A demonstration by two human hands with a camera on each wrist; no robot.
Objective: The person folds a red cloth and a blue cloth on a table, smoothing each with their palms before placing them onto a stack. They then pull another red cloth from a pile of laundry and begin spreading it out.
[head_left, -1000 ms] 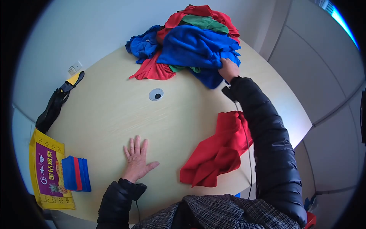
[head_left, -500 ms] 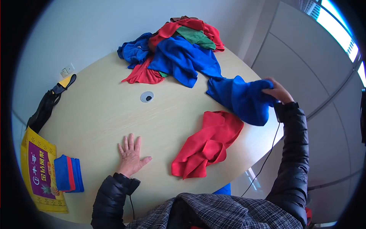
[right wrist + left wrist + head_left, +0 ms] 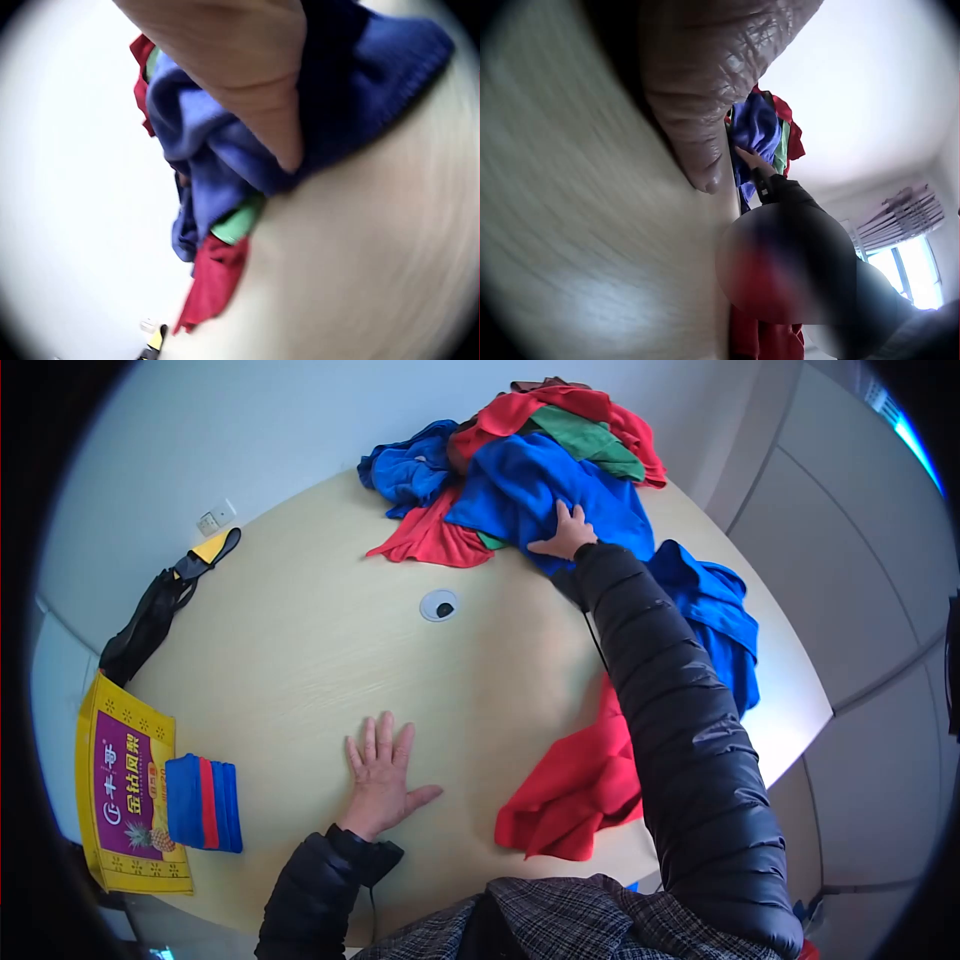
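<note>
Fingers spread, my right hand is at the front of the heaped cloths, over a blue cloth. In the right wrist view its thumb points down along the blue cloth, near the cloth's lower edge. My left hand lies flat on the table with its fingers apart. A second blue cloth lies crumpled to the right, partly behind the right sleeve. Nearer the body is a crumpled red cloth, also partly covered by that arm.
Red and green cloths show in the pile against the wall. At left stand a yellow and purple box, folded blue and red cloths and a black strap. A round grommet sits in the table.
My right hand pulled a blue cloth from the pile to the table's right side, let go of it, and moved back to the pile. The left hand has stayed flat on the table.
</note>
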